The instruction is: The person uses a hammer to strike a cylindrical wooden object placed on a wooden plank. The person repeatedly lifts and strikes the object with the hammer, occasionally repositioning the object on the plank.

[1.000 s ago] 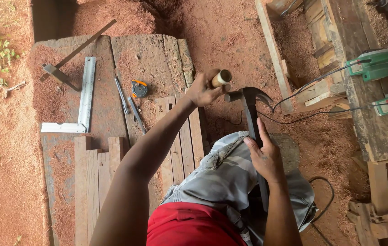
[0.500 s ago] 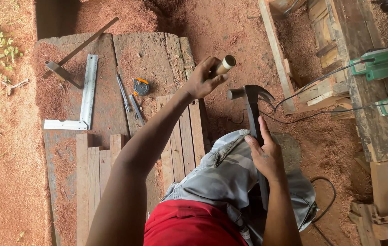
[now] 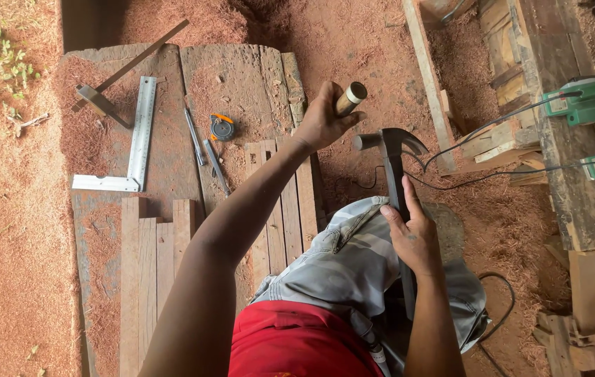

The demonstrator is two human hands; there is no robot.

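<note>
Red, crumbly sawdust-strewn earth (image 3: 353,42) covered the whole ground, and on it, left of centre, lay a broad platform of weathered grey boards (image 3: 241,77) dusted with the same red grit. Along the right ran a rough workbench of dark, worn timber (image 3: 576,202), carrying two green power tools (image 3: 594,98) whose black cables (image 3: 493,171) trailed left across the ground toward the person. Near the person, a stack of narrow reddish wooden slats (image 3: 154,279) rested on the platform, with more slats (image 3: 290,202) lying just under the raised left forearm. Farther left sat a flat L-shaped steel square (image 3: 140,136), a sliding bevel with a long thin wooden blade (image 3: 126,73), two slim metal chisels (image 3: 206,150) and a small round orange-and-black tape measure (image 3: 222,128). The person's knee in grey striped cloth (image 3: 353,258) hid the ground in the centre, above a red garment (image 3: 290,342). The right hand (image 3: 416,237) grasped the dark handle of a black steel claw hammer (image 3: 391,150), forefinger stretched along it, the curved head pointing away, near the far middle. The left hand (image 3: 322,122) was clenched round a short, smooth cylindrical piece with a tan wooden end (image 3: 350,98), held above the platform's right edge, just left of the hammer head and apart from it.
</note>
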